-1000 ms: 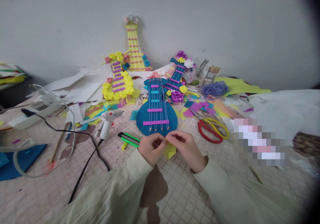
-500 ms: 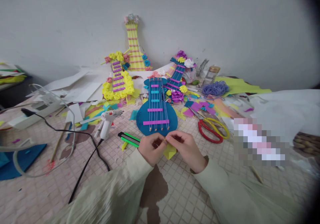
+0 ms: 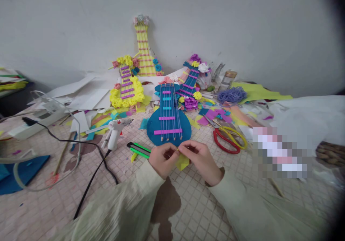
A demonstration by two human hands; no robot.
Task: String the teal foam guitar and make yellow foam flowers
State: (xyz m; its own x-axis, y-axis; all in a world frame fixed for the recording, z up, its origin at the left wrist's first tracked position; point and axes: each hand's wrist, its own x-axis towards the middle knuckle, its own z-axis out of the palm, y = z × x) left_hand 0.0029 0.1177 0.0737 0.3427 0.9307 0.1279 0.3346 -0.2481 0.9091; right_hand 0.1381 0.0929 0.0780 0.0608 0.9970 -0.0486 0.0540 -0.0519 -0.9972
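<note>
A small piece of yellow paper is pinched between my two hands at the middle of the table. My left hand grips its upper edge with thumb and forefinger. Beside it, my right hand closes on the same edge, the fingertips of both nearly touching. Just beyond the hands lies a blue paper guitar with purple and light-blue strips and pale strings. A green utility knife rests left of my left hand. Scissors with one red and one yellow handle lie to the right.
A white glue gun with a black cord stands at left, near a power strip. Decorated yellow guitars and another blue one stand at the back. Purple yarn, a jar and paper scraps lie behind.
The lower part of the yellow paper has shifted slightly under my fingers. Both hands keep nearly the same place and pinch.
</note>
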